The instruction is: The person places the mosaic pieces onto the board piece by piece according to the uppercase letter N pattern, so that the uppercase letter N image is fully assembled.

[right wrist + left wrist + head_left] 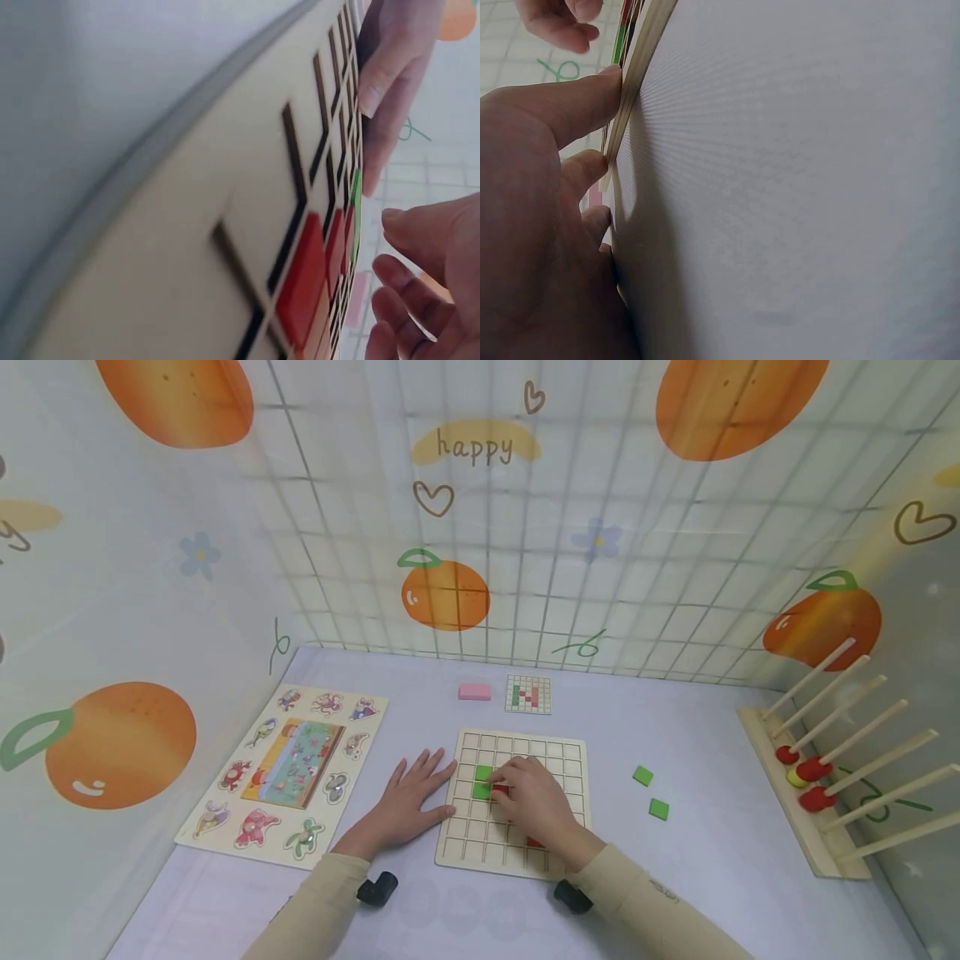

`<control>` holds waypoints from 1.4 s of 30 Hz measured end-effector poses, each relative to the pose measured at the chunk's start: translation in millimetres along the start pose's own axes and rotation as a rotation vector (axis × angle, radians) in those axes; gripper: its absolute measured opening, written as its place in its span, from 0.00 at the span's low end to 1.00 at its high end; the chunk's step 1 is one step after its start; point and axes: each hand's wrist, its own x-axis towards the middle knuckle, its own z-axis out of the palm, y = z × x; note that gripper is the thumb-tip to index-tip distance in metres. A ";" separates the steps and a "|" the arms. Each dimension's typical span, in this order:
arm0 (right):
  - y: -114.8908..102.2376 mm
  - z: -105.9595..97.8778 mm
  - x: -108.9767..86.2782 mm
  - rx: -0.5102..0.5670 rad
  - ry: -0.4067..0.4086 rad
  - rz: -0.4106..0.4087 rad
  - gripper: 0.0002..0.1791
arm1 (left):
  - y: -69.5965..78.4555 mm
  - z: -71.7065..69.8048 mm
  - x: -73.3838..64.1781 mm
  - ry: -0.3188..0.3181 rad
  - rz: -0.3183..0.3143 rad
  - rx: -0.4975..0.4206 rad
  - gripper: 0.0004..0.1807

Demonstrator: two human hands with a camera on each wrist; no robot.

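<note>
A wooden grid board [468, 852] lies in the middle of the table. Two green square tiles [482, 773] sit in its left part, with a red tile [500, 789] beside them and another red tile [535, 842] lower down. My left hand [412, 797] rests on the table with fingers spread, its index fingertip and thumb at the board's left edge. Over the board hovers my right hand [532, 797], its fingertips close to the green tiles and partly covering the grid. In the right wrist view, its thumb and loosely bent fingers [409, 315] stand apart with nothing between them.
Two loose green tiles [658, 809] lie right of the board. Behind it are a pink block [475, 692] and a small pattern card [528, 707]. An animal puzzle board [217, 847] lies at left; a peg stand [806, 827] with beads stands at right.
</note>
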 end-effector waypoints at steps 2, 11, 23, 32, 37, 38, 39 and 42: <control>2.5 -3.5 -2.8 0.017 0.005 0.014 0.08 | 0.5 -0.1 -0.1 0.001 -0.003 0.004 0.41; 20.5 -17.7 -19.1 0.079 0.010 0.114 0.06 | 3.3 -1.2 -1.1 0.003 -0.017 -0.003 0.41; 49.8 -41.8 -43.7 0.107 -0.015 0.275 0.07 | 3.1 -1.4 -0.9 0.001 -0.018 0.006 0.41; 82.3 -64.0 -66.4 0.076 0.012 0.324 0.09 | 4.4 -2.4 -1.8 0.001 -0.015 -0.012 0.41; 101.2 -77.6 -80.4 0.027 0.052 0.304 0.09 | 4.9 -3.1 -2.1 0.001 -0.013 -0.019 0.41; 104.7 -80.1 -83.0 0.023 0.056 0.302 0.09 | 4.8 -3.0 -2.2 -0.001 -0.014 -0.017 0.41; 108.2 -82.3 -85.7 0.020 0.059 0.302 0.09 | 4.7 -2.9 -2.1 -0.001 -0.014 -0.014 0.41; 118.5 -87.0 -92.0 0.006 0.048 0.329 0.10 | 4.3 -2.6 -2.1 -0.001 -0.016 -0.011 0.41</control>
